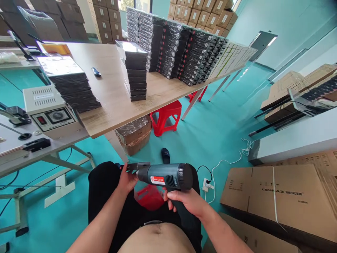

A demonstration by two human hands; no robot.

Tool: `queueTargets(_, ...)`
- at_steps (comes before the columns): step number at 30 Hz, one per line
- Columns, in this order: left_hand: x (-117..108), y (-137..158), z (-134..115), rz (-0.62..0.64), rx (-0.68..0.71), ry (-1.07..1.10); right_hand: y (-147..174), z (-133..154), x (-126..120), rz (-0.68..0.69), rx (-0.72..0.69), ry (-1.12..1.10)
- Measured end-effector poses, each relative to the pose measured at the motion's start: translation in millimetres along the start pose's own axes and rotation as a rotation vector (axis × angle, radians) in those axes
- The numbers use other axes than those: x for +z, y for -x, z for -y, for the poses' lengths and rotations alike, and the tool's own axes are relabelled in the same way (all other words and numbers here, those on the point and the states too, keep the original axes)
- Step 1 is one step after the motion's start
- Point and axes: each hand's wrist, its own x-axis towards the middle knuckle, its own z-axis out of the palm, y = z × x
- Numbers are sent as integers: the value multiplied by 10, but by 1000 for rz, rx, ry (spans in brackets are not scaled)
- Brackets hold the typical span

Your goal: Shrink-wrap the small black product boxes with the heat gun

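Heating seems underway — right hand (184, 199) grips heat gun (163, 175), aimed toward nine o'clock; left hand (127, 181) pinches what's probably a dark box (134, 166), next needing even turning.

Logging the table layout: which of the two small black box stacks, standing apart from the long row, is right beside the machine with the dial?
The left one in view, at the table's near corner. The other stack stands away from the machine.
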Motion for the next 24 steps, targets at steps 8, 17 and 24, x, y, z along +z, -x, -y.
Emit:
queueTargets(8, 107, 120, -13, -25, -49, 92, -12, -57, -205, -269, 25, -265)
queueTargets(17, 116, 123, -13, -12, -25, 64, -67, -185, -230, -184, 51, -452)
queueTargets(24, 50, 77, -8, 5, -28, 87, -140, -146, -52, -174, -16, -348)
